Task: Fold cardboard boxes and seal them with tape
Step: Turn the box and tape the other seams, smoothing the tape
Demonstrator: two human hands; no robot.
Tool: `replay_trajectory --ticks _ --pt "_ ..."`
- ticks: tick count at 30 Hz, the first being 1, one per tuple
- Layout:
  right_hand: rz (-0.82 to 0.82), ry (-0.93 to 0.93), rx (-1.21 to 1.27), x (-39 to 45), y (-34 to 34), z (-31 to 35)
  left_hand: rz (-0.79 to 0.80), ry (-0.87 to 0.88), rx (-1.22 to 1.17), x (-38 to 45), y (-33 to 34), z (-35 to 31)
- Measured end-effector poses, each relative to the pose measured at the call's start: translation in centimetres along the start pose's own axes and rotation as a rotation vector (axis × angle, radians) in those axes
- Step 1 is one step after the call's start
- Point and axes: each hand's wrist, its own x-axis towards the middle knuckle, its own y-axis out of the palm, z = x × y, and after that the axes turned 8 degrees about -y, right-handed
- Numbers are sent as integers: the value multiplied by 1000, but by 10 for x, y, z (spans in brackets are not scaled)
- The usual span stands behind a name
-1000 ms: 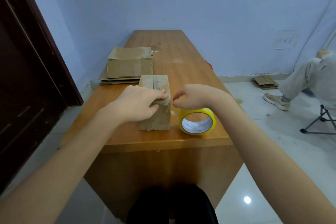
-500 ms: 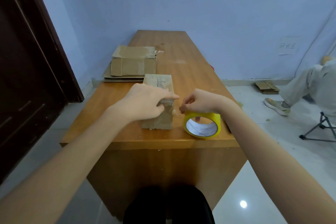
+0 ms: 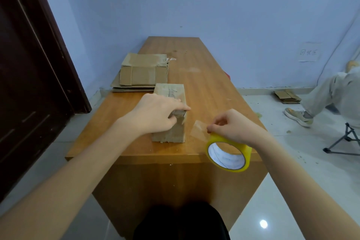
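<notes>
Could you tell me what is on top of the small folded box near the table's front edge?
The left hand rests on the small folded box, its forefinger pressing clear tape at the top right corner. Pen marks show behind it. What lies under the palm is covered.

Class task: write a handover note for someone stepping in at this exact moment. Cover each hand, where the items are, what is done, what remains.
Left hand presses on the folded box, holding the tape end at its near right corner.
Right hand pinches the clear strip above the yellow tape roll, lifted off the table edge.
Done: box folded, tape started.
Left: finish the seal, cut the tape, then fold the flat cardboard stack behind.
</notes>
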Motion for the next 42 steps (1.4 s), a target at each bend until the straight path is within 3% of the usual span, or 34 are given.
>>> replay_trajectory --ticks 3,6,10,15,19,25,28,31,34,37,42 --pt "-101 42 -77 -2 -1 -5 12 -7 -1 -2 -2 -1" --pt "-324 42 -196 4 4 -1 26 -24 23 -1 -3 -3" --pt "-509 -42 -486 16 36 4 29 -53 35 -1 -2 -2" --pt "-566 -156 -727 31 68 -3 49 -60 4 0 -2 2" --pt "-487 -173 -784 31 83 -11 29 -55 -21 -5 0 4" --pt "-463 -3 -849 34 90 -17 39 -43 36 -13 11 6" --pt "-544 0 -808 31 84 -12 109 -97 -156 -14 8 16" --pt "-480 11 -822 31 79 -2 162 -152 -376 -16 1 25" --pt "-385 -54 -782 37 85 -6 205 -152 -455 -19 -1 29" --pt "-463 -148 -741 41 93 -14 209 -147 -531 -20 1 30" --pt "-315 69 -783 35 76 -14 130 -103 -484 -20 8 39"
